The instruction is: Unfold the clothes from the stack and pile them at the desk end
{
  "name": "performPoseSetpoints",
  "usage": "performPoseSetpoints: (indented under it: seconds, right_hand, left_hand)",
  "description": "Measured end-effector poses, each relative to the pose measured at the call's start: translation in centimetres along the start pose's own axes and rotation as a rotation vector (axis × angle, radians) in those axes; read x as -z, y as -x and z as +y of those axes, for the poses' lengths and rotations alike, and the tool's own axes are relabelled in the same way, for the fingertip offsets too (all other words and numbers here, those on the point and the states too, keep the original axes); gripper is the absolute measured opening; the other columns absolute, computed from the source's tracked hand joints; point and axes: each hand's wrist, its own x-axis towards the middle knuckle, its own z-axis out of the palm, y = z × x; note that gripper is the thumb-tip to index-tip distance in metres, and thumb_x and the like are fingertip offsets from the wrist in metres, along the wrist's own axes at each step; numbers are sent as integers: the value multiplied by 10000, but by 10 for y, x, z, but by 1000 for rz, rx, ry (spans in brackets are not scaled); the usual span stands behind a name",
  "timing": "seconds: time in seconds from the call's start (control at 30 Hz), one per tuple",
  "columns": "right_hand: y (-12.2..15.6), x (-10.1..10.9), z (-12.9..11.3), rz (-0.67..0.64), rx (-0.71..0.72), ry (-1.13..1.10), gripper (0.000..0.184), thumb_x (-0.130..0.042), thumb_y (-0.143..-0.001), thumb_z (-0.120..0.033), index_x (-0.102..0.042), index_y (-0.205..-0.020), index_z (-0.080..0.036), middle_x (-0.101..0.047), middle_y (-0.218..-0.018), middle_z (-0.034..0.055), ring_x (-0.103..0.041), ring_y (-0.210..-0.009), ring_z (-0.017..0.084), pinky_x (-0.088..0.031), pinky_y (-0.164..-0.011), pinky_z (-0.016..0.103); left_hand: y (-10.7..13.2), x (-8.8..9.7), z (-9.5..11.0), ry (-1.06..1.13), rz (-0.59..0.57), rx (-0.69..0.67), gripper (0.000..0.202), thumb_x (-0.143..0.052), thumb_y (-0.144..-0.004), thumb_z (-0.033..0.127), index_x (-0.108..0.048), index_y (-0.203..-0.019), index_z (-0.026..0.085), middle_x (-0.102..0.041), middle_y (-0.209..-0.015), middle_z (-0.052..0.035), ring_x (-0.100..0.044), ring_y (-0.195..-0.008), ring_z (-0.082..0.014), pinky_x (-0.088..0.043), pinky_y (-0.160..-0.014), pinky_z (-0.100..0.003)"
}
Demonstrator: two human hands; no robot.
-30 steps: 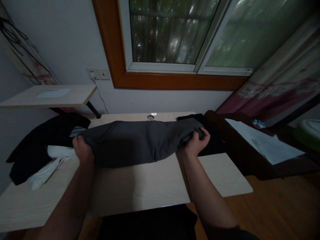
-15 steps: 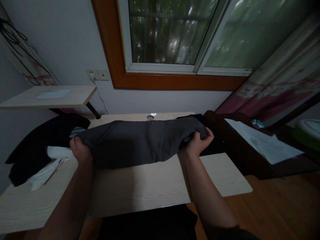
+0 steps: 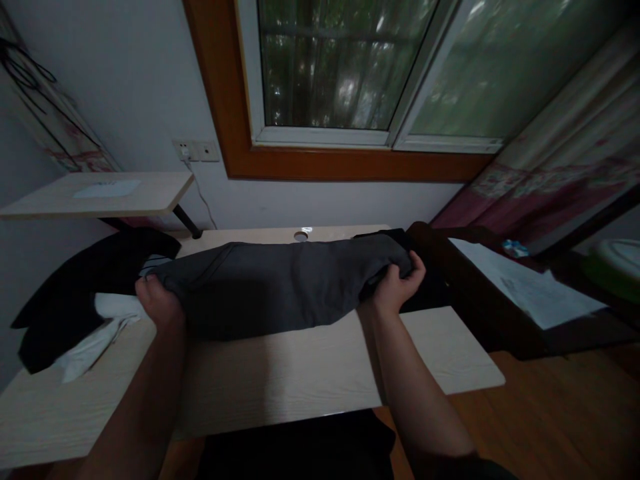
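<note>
A dark grey garment (image 3: 280,285) lies stretched sideways across the pale wooden table (image 3: 280,373). My left hand (image 3: 156,303) grips its left end, fingers curled under the cloth. At the garment's right end my right hand (image 3: 400,285) is closed round a bunched fold. Both forearms reach over the table's near part.
A black garment (image 3: 75,287) and white cloth (image 3: 95,337) lie at the table's left. A dark low cabinet (image 3: 480,293) with a sheet of paper (image 3: 525,283) stands to the right. A small shelf (image 3: 95,192) hangs at the left wall; a window is behind.
Both hands have moved slightly apart and farther from me, drawing the grey garment a little tauter. The left hand has slid a bit to the left.
</note>
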Motion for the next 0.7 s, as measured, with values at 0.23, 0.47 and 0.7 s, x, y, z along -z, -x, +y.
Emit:
performPoseSetpoints:
  seconds: [0.23, 0.47, 0.7]
  right_hand:
    - [0, 2, -3, -38, 189, 184, 468, -504, -799, -178, -612, -1254, -190, -513, -1225, 94, -536, -1193, 243, -409, -1105, 478]
    - [9, 3, -10, -173, 407, 292, 309, -529, -830, -171, -706, -1075, -232, -519, -1114, 84, -530, -1126, 269, -368, -1080, 566]
    - [28, 3, -15, -403, 507, 238, 276, -578, -808, -145, -734, -968, -308, -564, -1004, 64, -516, -1103, 290, -344, -1140, 620]
  left_hand:
    - [12, -7, 13, 10, 167, -188, 212, -508, -913, 193, -545, -1117, 151, -542, -1053, -48, -554, -1026, -183, -450, -1020, -372]
    - [26, 3, 22, -267, 68, -621, 203, -550, -839, 174, -702, -973, 188, -585, -1043, -107, -546, -1126, -294, -380, -1087, -540]
    - [48, -11, 26, -363, -659, -884, 176, -591, -851, 231, -743, -939, 233, -688, -957, -83, -623, -965, -271, -479, -982, -469]
